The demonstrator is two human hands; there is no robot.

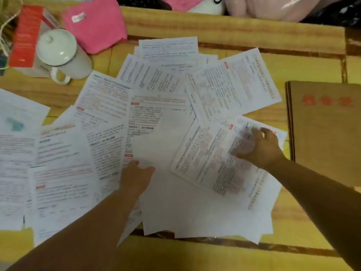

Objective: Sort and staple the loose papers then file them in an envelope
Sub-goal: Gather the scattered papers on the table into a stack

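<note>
Your papers (156, 118) lie loose in a wide fan over the counter (244, 26), from the left edge to nearly the right, many overlapping and turned at different angles. Nothing is stacked yet, so I judge you are at the start of the sorting.

Your right hand (262, 147) is on the printed sheet (218, 163) at the right of the fan. Its fingers (248, 142) look curled onto the far right part of this sheet, as if pinching or lifting it, but they are blurred and I cannot tell how firm the hold is. Your left hand (136, 178) rests near the middle, on a mostly blank sheet (172, 192), fingers relaxed and lightly spread, pressing it flat.

The relation that matters: the printed sheet lies tilted, its long axis running from far left to near right, and it extends from your right fingers toward the left and near side. So the right hand is the one nearer to it. The left hand is just beside its near left corner and could hold down the sheets under it.

The envelope (324, 132) is brown with red characters. It lies flat at the right edge of the counter, just beside your right hand. I see no stapler.

At the far left stand a lidded mug (62, 53), a red box (25, 38) and a pink cloth (95, 28), apart from the work.
</note>
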